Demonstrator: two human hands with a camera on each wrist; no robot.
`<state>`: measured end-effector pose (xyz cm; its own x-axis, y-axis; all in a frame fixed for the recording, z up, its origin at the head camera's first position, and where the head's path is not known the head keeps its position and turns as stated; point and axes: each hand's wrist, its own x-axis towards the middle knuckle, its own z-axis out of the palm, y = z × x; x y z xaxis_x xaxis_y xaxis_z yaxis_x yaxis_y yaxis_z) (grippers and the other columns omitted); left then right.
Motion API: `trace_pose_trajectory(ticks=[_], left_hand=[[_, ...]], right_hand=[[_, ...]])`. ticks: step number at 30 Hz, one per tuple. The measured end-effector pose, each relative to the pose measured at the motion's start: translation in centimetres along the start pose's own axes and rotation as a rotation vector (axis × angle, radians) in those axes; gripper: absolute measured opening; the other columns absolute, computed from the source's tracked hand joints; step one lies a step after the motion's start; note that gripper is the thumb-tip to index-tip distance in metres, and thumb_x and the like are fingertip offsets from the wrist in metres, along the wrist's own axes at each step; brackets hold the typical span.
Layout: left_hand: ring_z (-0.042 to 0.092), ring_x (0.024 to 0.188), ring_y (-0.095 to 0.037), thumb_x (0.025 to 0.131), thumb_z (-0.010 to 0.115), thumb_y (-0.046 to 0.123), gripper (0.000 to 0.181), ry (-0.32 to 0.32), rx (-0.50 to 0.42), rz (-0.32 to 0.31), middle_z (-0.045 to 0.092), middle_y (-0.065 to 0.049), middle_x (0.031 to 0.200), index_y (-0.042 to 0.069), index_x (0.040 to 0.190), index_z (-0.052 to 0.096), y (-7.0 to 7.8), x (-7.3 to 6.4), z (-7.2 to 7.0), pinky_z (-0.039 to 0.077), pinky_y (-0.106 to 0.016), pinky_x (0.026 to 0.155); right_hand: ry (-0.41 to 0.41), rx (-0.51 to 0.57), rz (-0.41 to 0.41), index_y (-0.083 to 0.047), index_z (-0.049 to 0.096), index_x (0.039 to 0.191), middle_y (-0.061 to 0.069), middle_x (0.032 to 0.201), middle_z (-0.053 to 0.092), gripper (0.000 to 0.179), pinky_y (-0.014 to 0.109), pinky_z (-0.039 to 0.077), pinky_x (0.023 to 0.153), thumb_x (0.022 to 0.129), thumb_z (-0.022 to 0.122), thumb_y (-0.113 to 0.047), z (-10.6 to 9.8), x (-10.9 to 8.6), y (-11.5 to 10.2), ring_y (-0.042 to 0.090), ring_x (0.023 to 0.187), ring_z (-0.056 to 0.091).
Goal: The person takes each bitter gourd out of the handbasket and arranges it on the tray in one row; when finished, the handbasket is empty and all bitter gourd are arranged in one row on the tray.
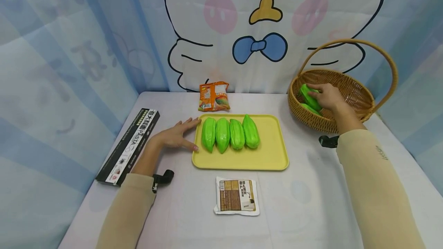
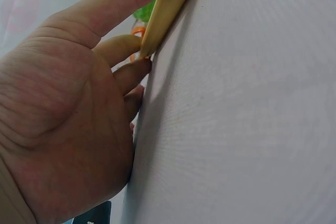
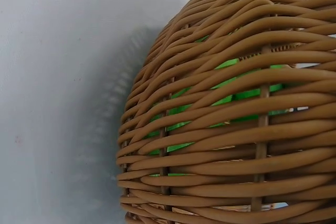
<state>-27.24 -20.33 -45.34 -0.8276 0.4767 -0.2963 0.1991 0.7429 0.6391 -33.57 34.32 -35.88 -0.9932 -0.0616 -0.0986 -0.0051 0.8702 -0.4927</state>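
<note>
While resting the left hand (image 1: 176,135) against the left edge of the yellow rectangular tray (image 1: 266,160), grips with the right hand (image 1: 327,95) a green ridged gourd (image 1: 309,98) inside the wicker basket (image 1: 306,120). Touches the tray probably for steadying it on the table (image 1: 290,218), not for lifting it. Has the left fingers (image 2: 123,77) spread and nearly straight, with the thumb (image 2: 121,6) well apart from them and meeting the tray's edge; grips nothing there. On the right, bends the fingers over the gourd from above, apparently closed on its body, a sensible hold inside so deep a wall. Cannot tell the place of the right thumb; in the right wrist view, sees only green through the gaps of the weave. Sees also a second gourd (image 1: 309,108) low in the basket, just beside the gripped one. On the tray, finds four green gourds (image 1: 223,135) side by side, pointing from far to near, perhaps so ordered to save space at the right. Beyond the tray, notices an orange snack packet (image 1: 214,97); nearer, a white-and-brown packet (image 1: 237,197); at the left, a black-and-white pasta box (image 1: 128,147).
</note>
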Motion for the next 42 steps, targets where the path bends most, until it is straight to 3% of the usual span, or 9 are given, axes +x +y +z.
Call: trace_pose_trajectory(ticks=[4, 8, 12, 15, 20, 22, 28, 36, 42], left_hand=[[-0.009, 0.158, -0.052, 0.076, 0.087, 0.056, 0.115, 0.000, 0.001, 0.001, 0.001, -0.010, 0.177, 0.034, 0.168, 0.019, 0.0, -0.1, 0.0, -0.002, -0.077, 0.122], [-0.009, 0.159, -0.051, 0.076, 0.087, 0.055, 0.116, -0.002, -0.006, 0.003, 0.001, -0.010, 0.177, 0.034, 0.168, 0.019, -0.1, 0.0, 0.1, -0.003, -0.076, 0.122], [-0.009, 0.159, -0.051, 0.076, 0.087, 0.055, 0.116, -0.004, -0.008, 0.004, 0.000, -0.010, 0.177, 0.034, 0.168, 0.019, -0.2, 0.1, 0.1, -0.003, -0.076, 0.122], [-0.009, 0.159, -0.051, 0.076, 0.087, 0.056, 0.116, -0.002, -0.004, 0.002, 0.001, -0.009, 0.177, 0.035, 0.168, 0.019, -0.1, 0.0, 0.1, -0.002, -0.076, 0.123], [-0.009, 0.159, -0.051, 0.077, 0.086, 0.057, 0.116, 0.001, 0.000, -0.001, 0.001, -0.009, 0.177, 0.034, 0.168, 0.019, -0.1, 0.0, 0.0, -0.002, -0.076, 0.123], [-0.008, 0.159, -0.052, 0.077, 0.086, 0.057, 0.116, 0.001, -0.001, -0.002, 0.001, -0.010, 0.177, 0.034, 0.168, 0.019, -0.2, 0.1, 0.1, -0.002, -0.077, 0.122], [-0.009, 0.159, -0.051, 0.077, 0.087, 0.056, 0.115, 0.000, -0.006, -0.001, 0.001, -0.010, 0.177, 0.034, 0.168, 0.019, -0.2, 0.0, 0.0, -0.002, -0.077, 0.122], [-0.009, 0.158, -0.052, 0.077, 0.087, 0.054, 0.115, 0.004, -0.014, 0.011, 0.002, -0.011, 0.177, 0.034, 0.168, 0.020, -0.2, 0.1, 0.0, -0.003, -0.076, 0.123], [-0.009, 0.160, -0.048, 0.077, 0.088, 0.052, 0.116, 0.000, -0.013, 0.016, 0.002, -0.010, 0.177, 0.031, 0.168, 0.020, 0.0, 0.0, -0.1, -0.003, -0.072, 0.125]], right_hand=[[0.014, 0.003, -0.003, -0.013, 0.037, 0.162, 0.041, 0.155, 0.037, 0.056, 0.039, 0.054, 0.069, 0.111, 0.046, -0.035, -0.1, -0.1, 0.0, 0.034, 0.095, 0.059], [0.013, 0.016, -0.004, -0.015, 0.030, 0.164, 0.038, 0.161, 0.029, 0.059, 0.062, 0.048, 0.095, 0.112, 0.043, -0.038, -0.4, -0.2, -0.1, 0.054, 0.132, 0.046], [0.049, 0.031, -0.019, -0.017, 0.029, 0.165, 0.037, 0.162, 0.030, 0.059, 0.055, 0.050, 0.082, 0.112, 0.043, -0.039, -0.8, -0.3, -0.5, 0.038, 0.085, 0.065], [0.070, 0.059, -0.028, -0.020, 0.028, 0.165, 0.035, 0.163, 0.030, 0.059, 0.045, 0.043, 0.072, 0.112, 0.042, -0.041, -1.1, -0.5, -0.8, 0.027, 0.066, 0.052], [0.096, 0.107, -0.035, -0.028, 0.027, 0.165, 0.030, 0.163, 0.035, 0.060, 0.038, 0.046, 0.068, 0.110, 0.040, -0.047, -1.3, -1.0, -1.5, 0.025, 0.085, 0.057], [0.115, 0.120, -0.043, -0.029, 0.028, 0.165, 0.030, 0.159, 0.042, 0.060, 0.031, 0.044, 0.061, 0.110, 0.041, -0.049, -1.4, -1.1, -1.8, 0.019, 0.075, 0.054], [0.169, 0.187, -0.049, -0.033, 0.030, 0.163, 0.027, 0.152, 0.050, 0.061, 0.022, 0.045, 0.066, 0.108, 0.042, -0.054, -1.2, -2.2, -3.4, 0.018, 0.098, 0.055], [0.245, 0.356, -0.103, -0.047, 0.037, 0.156, 0.019, 0.156, 0.049, 0.054, 0.009, 0.051, 0.072, 0.104, 0.052, -0.053, -0.9, -4.0, -5.7, 0.002, 0.104, 0.056], [0.273, 0.429, -0.202, -0.040, 0.045, 0.154, 0.021, 0.154, 0.052, 0.052, 0.007, 0.054, 0.074, 0.104, 0.059, -0.044, 0.8, -5.6, -7.0, -0.005, 0.103, 0.060]])
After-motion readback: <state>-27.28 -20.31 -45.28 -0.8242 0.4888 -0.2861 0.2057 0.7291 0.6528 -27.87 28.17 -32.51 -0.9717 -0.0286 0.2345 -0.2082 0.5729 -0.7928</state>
